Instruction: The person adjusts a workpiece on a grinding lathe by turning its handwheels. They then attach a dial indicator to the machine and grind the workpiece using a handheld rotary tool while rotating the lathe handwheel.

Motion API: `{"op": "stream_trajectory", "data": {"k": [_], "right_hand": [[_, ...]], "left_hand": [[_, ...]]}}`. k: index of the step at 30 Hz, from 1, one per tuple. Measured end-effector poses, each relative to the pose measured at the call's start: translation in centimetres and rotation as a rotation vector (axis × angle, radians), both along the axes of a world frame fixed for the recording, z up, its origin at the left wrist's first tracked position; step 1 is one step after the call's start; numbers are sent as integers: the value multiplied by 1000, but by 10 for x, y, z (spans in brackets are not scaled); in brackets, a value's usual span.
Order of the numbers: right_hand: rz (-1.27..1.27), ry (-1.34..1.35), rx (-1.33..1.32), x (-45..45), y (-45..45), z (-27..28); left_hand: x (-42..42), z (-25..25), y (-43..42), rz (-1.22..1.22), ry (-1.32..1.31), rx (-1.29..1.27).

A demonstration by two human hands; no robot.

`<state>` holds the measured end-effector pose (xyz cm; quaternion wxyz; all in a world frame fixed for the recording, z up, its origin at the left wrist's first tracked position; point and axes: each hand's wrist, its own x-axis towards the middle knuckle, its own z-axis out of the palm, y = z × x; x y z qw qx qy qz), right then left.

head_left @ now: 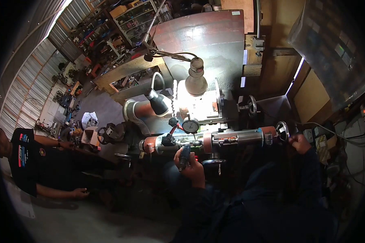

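My left hand (193, 169) is closed around a dark hand tool (184, 156) whose exact kind I cannot make out. The tool points up toward the metal spindle line of a machine, just below a round dial indicator (190, 126). A dark holder (169, 139) with a red arm stands left of the dial. To the right, my right hand (300, 144) has its fingers curled at the rim of a shiny handwheel (282, 131). This wheel sits at the end of a metal cylinder (247, 137) with a reddish end collar.
Two lamps, a black one (158, 103) and a brownish one (196, 79), hang over the machine. Another handwheel (213, 161) is below the spindle line. At left stands another person (48, 162) in a dark shirt. Shelves (136, 20) fill the back.
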<state>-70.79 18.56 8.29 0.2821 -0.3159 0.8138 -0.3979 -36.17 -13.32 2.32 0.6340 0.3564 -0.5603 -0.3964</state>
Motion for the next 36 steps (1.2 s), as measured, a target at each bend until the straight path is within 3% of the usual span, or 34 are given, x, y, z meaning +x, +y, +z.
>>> {"op": "stream_trajectory", "data": {"k": [2, 6, 10, 13, 16, 17, 20, 21, 24, 27, 30, 33, 36], "right_hand": [[18, 106, -62, -1, -5, 16], [-49, 47, -229, -22, -18, -1], [-261, -253, -282, -18, -44, 7], [-228, 146, -277, -47, -57, -38], [-257, 143, -134, -61, -63, -65], [-265, 9, -123, -66, -63, -75], [-96, 19, -266, -97, -38, -151], [-148, -407, -485, -104, -33, -178], [-174, -42, -302, -80, -14, -177], [0, 225, 167, -67, -7, -142], [-110, 172, 2, -40, -7, -120], [-112, 363, 345, -32, 1, -97], [157, 486, 374, -53, 15, -112]], "left_hand": [[-2, 2, 0, 46, -64, -55], [-6, 12, 6, 58, -130, -101], [-8, 15, 4, 69, -149, -109], [-7, 10, 2, 56, -134, -92], [-4, -6, 0, -19, -24, 26], [-4, -8, 0, -51, 28, 82], [-3, 5, 5, -113, 139, 140], [-2, 7, 5, -97, 137, 104], [0, 7, 1, -20, 70, -14], [3, 2, -2, 62, -68, -111], [3, 7, 0, 37, -39, -87], [2, 14, 3, -11, 31, -27], [3, 4, -1, -15, 3, -30]]}}
